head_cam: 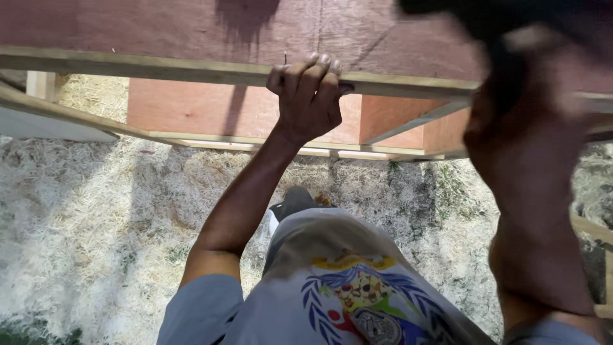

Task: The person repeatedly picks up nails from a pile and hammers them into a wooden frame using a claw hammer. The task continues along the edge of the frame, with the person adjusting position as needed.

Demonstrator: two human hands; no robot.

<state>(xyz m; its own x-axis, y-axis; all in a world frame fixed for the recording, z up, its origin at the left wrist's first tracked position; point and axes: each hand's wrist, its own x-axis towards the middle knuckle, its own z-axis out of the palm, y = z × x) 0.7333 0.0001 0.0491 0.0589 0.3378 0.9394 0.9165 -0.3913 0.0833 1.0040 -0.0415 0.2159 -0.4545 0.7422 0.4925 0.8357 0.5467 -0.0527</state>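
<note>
Fingers [317, 69] of the left hand [308, 96] curl over the top edge of a pale wooden rail [191, 69], thumb hidden behind it, in a closed grip that seems meant to steady the frame the rail belongs to. The rail runs across the top of the view, fixed along the lower edge of a reddish plywood panel [159, 25], and a small nail [285, 57] stands proud of it just beside the knuckles. The right hand [530, 121] is raised close to the camera at the right edge, blurred and dark; whether it is open or clenched on something cannot be told. Beyond the rail, more plywood panels [211, 108] edged with light battens form an open box-like form whose inside is hidden from here. Below lies dry, pale grass [83, 217], with the person's grey printed shirt [338, 287] filling the foreground.
</note>
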